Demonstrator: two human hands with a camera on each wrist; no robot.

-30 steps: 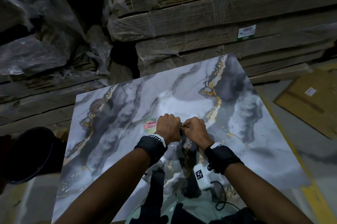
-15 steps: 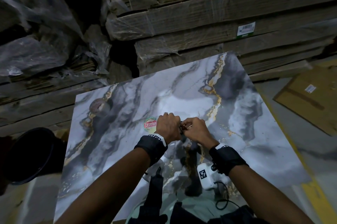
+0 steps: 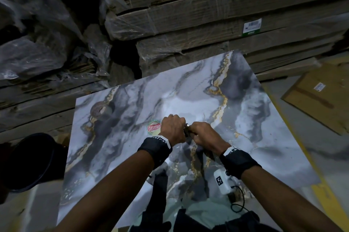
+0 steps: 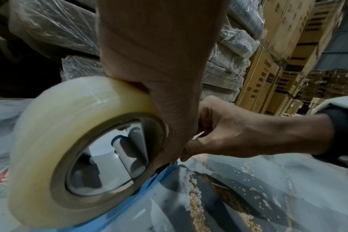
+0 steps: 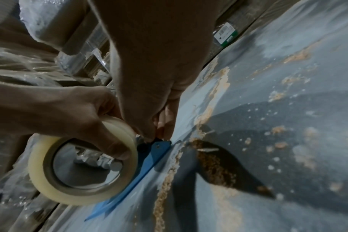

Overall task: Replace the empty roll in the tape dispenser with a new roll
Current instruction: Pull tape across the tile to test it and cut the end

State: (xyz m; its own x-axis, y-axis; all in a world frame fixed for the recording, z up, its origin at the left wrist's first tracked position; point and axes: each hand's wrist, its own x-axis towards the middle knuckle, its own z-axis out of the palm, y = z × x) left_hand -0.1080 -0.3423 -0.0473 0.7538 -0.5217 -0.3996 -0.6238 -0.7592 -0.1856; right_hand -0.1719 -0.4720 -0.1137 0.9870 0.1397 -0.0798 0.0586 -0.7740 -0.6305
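On the marble-patterned table point(image 3: 245, 118) both hands meet at the centre. My left hand point(image 3: 172, 127) grips a full roll of clear tape point(image 4: 69, 141), standing on edge with its brown core showing; the roll point(image 5: 79, 169) is hidden under the hand in the head view. The roll sits on a blue tape dispenser point(image 5: 153, 155) that lies on the table. My right hand point(image 3: 203, 134) pinches at the dispenser's end right beside the roll, its fingertips point(image 5: 163, 125) pressed together. Whether they also hold the tape's loose end I cannot tell.
Stacks of plastic-wrapped flattened cardboard point(image 3: 188, 14) rise just behind the table. A dark round bin point(image 3: 28, 161) stands at the left. A flat carton point(image 3: 317, 99) lies on the floor at the right, past a yellow line point(image 3: 324, 199). A round sticker point(image 3: 153, 127) lies by my left hand.
Both hands stay together at the same spot. The right wrist has shifted slightly to the right while its fingers keep working at the dispenser.
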